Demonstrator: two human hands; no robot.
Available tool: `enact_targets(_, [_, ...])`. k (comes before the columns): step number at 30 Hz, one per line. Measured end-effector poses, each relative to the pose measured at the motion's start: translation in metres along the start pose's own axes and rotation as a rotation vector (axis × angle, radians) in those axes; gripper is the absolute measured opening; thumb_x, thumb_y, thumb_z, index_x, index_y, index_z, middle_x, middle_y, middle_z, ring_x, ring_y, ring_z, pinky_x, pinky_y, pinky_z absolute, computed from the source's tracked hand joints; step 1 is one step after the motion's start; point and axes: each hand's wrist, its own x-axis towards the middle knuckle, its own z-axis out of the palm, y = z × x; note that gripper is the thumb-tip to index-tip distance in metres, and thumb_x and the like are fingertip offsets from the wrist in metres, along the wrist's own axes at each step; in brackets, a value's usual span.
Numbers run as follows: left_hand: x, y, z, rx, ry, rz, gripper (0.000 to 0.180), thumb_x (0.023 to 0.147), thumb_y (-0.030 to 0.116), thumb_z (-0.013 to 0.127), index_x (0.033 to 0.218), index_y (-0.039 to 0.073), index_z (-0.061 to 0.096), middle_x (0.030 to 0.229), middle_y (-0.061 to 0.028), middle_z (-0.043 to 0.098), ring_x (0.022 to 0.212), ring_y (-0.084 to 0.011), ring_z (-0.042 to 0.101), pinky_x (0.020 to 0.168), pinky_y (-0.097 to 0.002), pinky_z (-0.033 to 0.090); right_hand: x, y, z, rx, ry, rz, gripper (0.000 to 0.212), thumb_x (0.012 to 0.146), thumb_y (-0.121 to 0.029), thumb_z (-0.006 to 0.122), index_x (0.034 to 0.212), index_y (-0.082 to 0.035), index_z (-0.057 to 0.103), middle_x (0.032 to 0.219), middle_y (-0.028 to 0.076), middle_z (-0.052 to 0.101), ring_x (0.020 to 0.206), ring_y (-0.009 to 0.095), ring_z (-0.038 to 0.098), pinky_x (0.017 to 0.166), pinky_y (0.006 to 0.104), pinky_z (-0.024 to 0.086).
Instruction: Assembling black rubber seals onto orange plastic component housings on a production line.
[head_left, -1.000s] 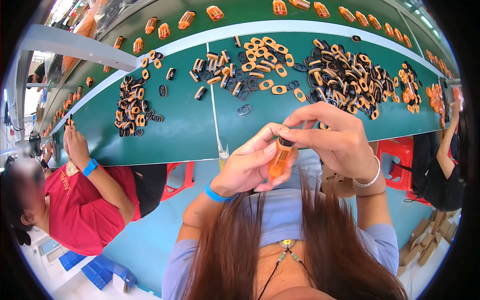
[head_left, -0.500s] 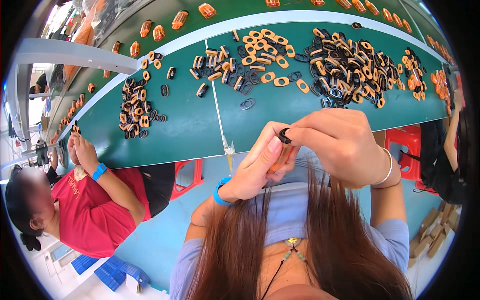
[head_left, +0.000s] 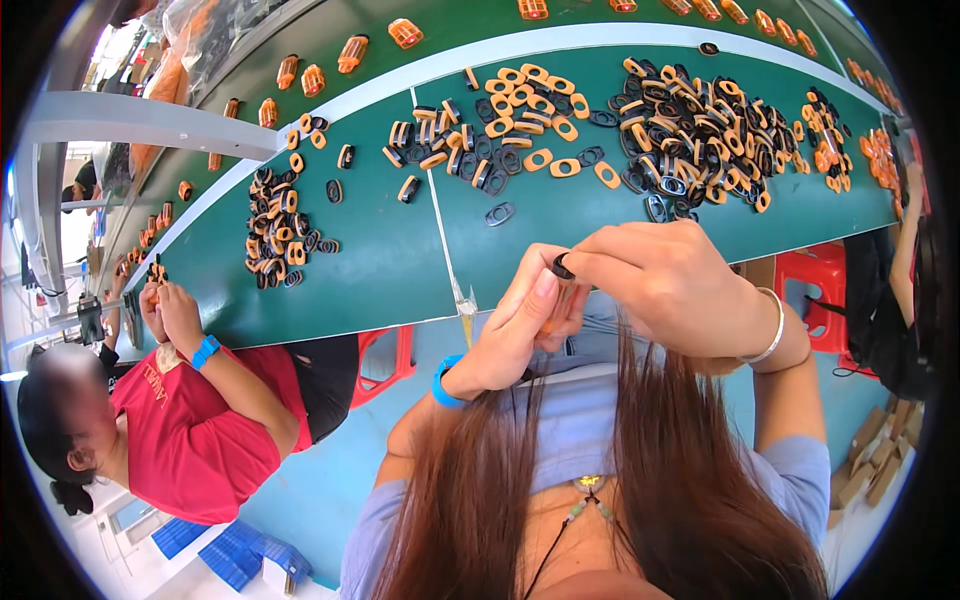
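Head view: gripping an orange handle (head_left: 560, 303) in the curled fingers of the left hand (head_left: 512, 335), right at the near edge of the green table (head_left: 370, 255), mostly covered by those fingers. Pinching the black end piece (head_left: 562, 266) on top with closed fingertips of the right hand (head_left: 665, 285), also at the table's near edge. Now across the table: finding a big heap of black and orange oval rings (head_left: 700, 135) on its right half, a looser spread (head_left: 515, 125) around its middle, a smaller cluster (head_left: 275, 232) toward its left end, and bright orange pieces (head_left: 878, 158) at its right end. Past the white rail (head_left: 600, 37) along its far edge, catching a line of similar handles (head_left: 352, 53). Spotting, too, a co-worker (head_left: 210, 440) in red at the table's left end, and a red stool (head_left: 385, 365) just below its near edge.
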Motion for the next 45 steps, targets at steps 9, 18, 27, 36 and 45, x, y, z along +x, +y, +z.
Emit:
enact_targets(9, [-0.005,0.003,0.003,0.179,-0.005,0.081,0.038,0.104,0.041,0.031,0.122,0.009,0.037,0.087,-0.0011,0.041,0.064,-0.0063,0.034,0.052,-0.0192,0.028,0.002,-0.014,0.006,-0.036,-0.022,0.02,0.032,0.062,0.003,0.064,0.093,0.003,0.063,0.088,0.01,0.063,0.071,0.022,0.063,0.054,0.0307,0.05])
enact_targets(18, [0.0,0.008,-0.005,-0.055,-0.022,-0.029,0.037,0.104,0.041,0.032,0.121,0.01,0.036,0.087,-0.0007,0.04,0.065,-0.0059,0.034,0.052,-0.019,0.028,0.012,0.001,-0.002,0.087,-0.073,0.04,0.028,0.063,0.004,0.063,0.091,0.003,0.063,0.087,0.009,0.063,0.07,0.023,0.063,0.056,0.031,0.051])
enact_targets(27, [0.004,0.008,-0.009,-0.059,0.045,0.013,0.043,0.103,0.045,0.029,0.121,0.007,0.04,0.083,-0.0033,0.043,0.059,-0.0069,0.035,0.047,-0.0204,0.028,0.019,0.001,0.015,0.001,0.048,0.056,0.031,0.065,0.004,0.064,0.096,-0.001,0.065,0.084,0.009,0.064,0.071,0.023,0.064,0.059,0.0314,0.052])
enact_targets(36, [0.005,0.008,-0.016,-0.405,-0.11,0.002,0.043,0.102,0.051,0.025,0.116,0.014,0.042,0.085,-0.008,0.049,0.054,-0.0068,0.036,0.039,-0.0189,0.026,0.028,0.008,-0.006,0.147,-0.025,0.037,0.027,0.07,0.001,0.064,0.097,-0.004,0.069,0.09,0.009,0.068,0.074,0.027,0.065,0.065,0.0354,0.052])
enact_targets(45, [0.007,0.01,-0.007,-0.293,-0.159,0.177,0.043,0.101,0.048,0.027,0.123,0.013,0.038,0.084,-0.0092,0.045,0.058,-0.0092,0.036,0.044,-0.0209,0.026,0.029,0.001,-0.009,-0.029,0.112,-0.087,0.027,0.064,0.001,0.064,0.09,-0.001,0.069,0.091,0.007,0.069,0.078,0.024,0.063,0.067,0.0359,0.051])
